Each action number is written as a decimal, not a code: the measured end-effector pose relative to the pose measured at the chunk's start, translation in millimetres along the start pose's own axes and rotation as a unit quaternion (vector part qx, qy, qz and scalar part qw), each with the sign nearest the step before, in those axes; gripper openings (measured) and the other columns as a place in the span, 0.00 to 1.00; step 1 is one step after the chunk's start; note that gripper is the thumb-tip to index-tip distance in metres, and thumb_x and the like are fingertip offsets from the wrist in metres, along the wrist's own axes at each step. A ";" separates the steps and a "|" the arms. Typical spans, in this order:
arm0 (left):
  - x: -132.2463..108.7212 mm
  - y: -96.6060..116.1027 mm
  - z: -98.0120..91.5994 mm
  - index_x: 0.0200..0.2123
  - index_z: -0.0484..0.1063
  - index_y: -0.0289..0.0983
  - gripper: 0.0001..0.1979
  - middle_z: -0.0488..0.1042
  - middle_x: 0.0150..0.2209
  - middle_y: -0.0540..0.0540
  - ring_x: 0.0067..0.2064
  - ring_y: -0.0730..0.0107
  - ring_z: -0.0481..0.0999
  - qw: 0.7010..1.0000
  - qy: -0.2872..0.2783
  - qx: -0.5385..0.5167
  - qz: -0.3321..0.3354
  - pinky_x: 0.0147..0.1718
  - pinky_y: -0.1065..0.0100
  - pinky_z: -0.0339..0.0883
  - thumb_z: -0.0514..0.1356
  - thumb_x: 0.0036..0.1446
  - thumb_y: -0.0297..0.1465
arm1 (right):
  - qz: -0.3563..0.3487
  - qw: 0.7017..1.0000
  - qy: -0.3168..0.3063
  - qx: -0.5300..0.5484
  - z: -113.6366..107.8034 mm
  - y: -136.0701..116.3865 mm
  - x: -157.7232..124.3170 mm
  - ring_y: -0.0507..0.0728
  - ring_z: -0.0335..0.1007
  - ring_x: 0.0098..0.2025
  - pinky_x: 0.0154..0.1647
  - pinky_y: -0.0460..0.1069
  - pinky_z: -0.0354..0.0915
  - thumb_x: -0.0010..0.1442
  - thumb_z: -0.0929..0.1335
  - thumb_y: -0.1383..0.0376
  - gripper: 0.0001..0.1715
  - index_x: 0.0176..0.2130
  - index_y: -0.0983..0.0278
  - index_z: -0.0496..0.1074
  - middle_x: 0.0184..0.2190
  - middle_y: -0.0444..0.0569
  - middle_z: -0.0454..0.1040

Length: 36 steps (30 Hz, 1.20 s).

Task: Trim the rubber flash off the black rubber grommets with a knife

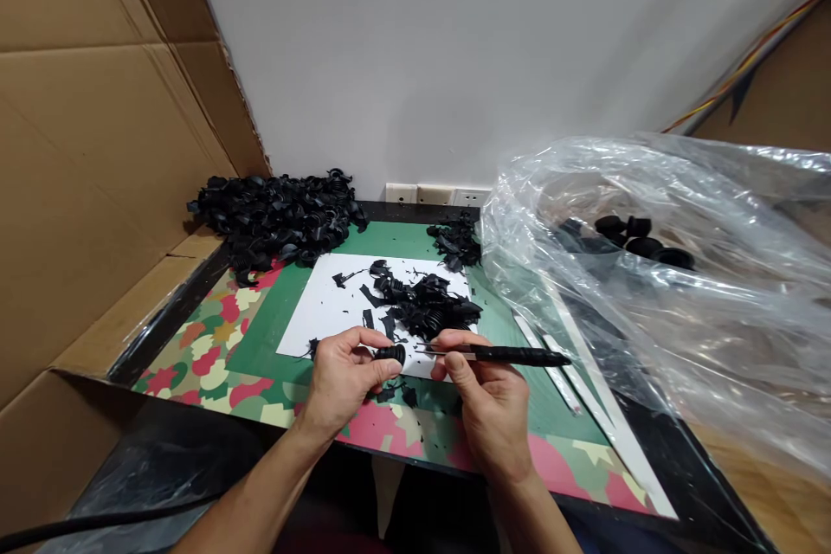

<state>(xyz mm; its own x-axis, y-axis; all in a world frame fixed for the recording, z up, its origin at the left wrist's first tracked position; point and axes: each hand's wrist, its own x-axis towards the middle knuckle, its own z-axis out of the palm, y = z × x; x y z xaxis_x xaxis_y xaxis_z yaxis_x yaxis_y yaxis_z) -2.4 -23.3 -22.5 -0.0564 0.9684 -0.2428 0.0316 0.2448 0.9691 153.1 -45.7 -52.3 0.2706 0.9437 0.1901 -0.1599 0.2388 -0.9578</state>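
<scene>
Between the thumb and fingers of my left hand (347, 376) is a small black ribbed rubber part (390, 354), its ridged side facing right. My right hand (490, 402) grips a slim black-handled tool (519, 356) like a pen. Its thin metal tip points left, a short gap away from the ribbed part; the exact kind of tip is too fine to tell. Beneath both hands lies a white sheet (305, 312), with a heap of black rubber pieces and scraps (428, 303) just beyond my fingers.
A large pile of black rubber scraps (279, 216) sits at the back left beside a cardboard box (97, 147). A smaller scrap pile (456, 241) is at the back. On the right, a clear plastic bag (649, 312) holds round black parts (642, 244). White strips (577, 381) lie nearby.
</scene>
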 end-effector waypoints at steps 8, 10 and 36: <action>1.5 -3.5 -2.4 0.27 0.76 0.33 0.12 0.69 0.15 0.53 0.15 0.78 0.65 1.000 -0.001 -0.005 0.027 0.15 0.76 0.57 0.70 0.33 0.27 | 0.019 0.999 0.005 0.027 -3.4 2.2 -2.2 0.52 0.68 0.25 0.28 0.48 0.66 0.56 0.71 0.57 0.11 0.36 0.62 0.75 0.27 0.45 0.73; 2.6 -4.6 -3.6 0.26 0.77 0.33 0.12 0.69 0.16 0.53 0.16 0.78 0.65 0.999 0.007 -0.013 0.049 0.16 0.75 0.58 0.70 0.32 0.27 | 0.031 0.999 0.002 0.036 -4.5 2.6 -2.6 0.52 0.68 0.25 0.28 0.48 0.66 0.57 0.70 0.56 0.12 0.36 0.63 0.75 0.28 0.46 0.73; 36.1 51.6 -8.5 0.31 0.75 0.34 0.14 0.70 0.14 0.54 0.16 0.76 0.67 0.991 -0.009 -0.014 0.133 0.15 0.77 0.57 0.68 0.34 0.26 | 0.134 0.978 -0.158 0.014 53.2 -24.2 58.2 0.47 0.43 0.17 0.15 0.44 0.43 0.54 0.69 0.49 0.21 0.28 0.65 0.67 0.15 0.35 0.53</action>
<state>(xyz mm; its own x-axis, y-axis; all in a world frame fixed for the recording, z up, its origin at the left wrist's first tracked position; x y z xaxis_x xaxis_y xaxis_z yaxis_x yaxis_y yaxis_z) -11.2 23.9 19.2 -0.0312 0.9993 0.0213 0.0159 -0.0208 0.9997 122.2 15.6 -6.6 -0.0904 0.9959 -0.0061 -0.2115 -0.0251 -0.9771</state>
